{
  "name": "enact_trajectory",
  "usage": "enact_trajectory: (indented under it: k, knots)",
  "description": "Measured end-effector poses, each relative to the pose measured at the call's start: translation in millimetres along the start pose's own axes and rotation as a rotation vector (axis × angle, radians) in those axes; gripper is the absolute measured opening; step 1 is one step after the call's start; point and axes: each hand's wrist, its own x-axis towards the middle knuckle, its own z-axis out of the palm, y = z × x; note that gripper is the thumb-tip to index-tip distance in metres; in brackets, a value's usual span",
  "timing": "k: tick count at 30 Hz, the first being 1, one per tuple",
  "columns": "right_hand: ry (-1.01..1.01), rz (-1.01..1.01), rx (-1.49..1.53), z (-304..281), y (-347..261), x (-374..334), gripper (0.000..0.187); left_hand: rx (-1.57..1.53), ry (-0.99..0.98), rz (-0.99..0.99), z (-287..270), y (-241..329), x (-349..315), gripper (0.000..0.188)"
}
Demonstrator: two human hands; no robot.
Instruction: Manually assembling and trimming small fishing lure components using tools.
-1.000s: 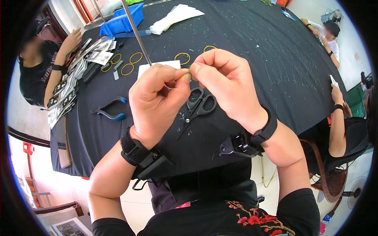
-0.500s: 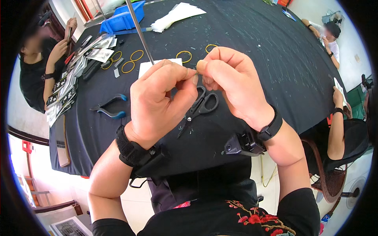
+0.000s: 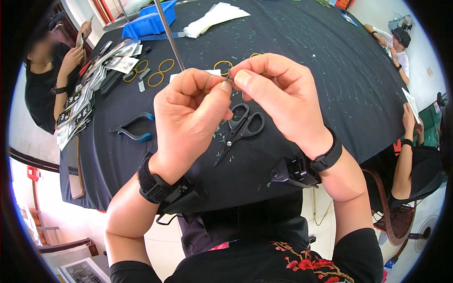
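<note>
Over the black table, my left hand (image 3: 191, 111) and my right hand (image 3: 283, 101) meet with thumbs and fingertips pinched together. Between them is a tiny dark curved piece (image 3: 229, 73), thin as wire, too small to name for sure. Both hands seem to grip it, one at each end. Beneath my hands lie black-handled scissors (image 3: 236, 133), blades toward me and slightly parted. Left of my left hand rest blue-handled pliers (image 3: 133, 128), jaws pointing left. A white card or pad (image 3: 214, 72) is mostly hidden behind my fingers.
Yellow rings (image 3: 155, 79) lie beyond the pliers. A pile of packets (image 3: 87, 99) runs along the left edge, with a phone (image 3: 75, 170) nearer. A blue bin (image 3: 150, 22), white strips (image 3: 214, 20) and a metal rod (image 3: 169, 33) are at the back. Other people sit left and right.
My fingertips have shifted slightly left and rolled, so the dark curved piece now shows above them. My left fingers are bent more upright. The scissors and pliers have stayed put.
</note>
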Motion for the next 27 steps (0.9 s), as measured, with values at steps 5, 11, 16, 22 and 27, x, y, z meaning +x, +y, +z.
enact_trajectory:
  k: [5, 11, 16, 22, 27]
  knots:
    - [-0.018, -0.138, -0.287, -1, 4, 0, 0.006, 0.079, 0.022, 0.096, 0, -7, -2, 0.006]
    - [-0.076, -0.364, -0.537, -4, 5, -1, 0.003, 0.243, 0.047, 0.278, 1, -8, -2, 0.012]
    - [-0.049, -0.435, -0.562, -2, 5, 1, 0.005, 0.111, 0.042, 0.157, 2, -6, -3, 0.009]
    - [-0.092, -0.509, -0.542, -7, 5, 6, 0.009, -0.005, 0.025, 0.078, 5, -2, -5, 0.006]
    - [-0.035, -0.466, -0.447, -6, 7, 5, 0.007, -0.061, 0.025, 0.021, 6, 1, -4, 0.005]
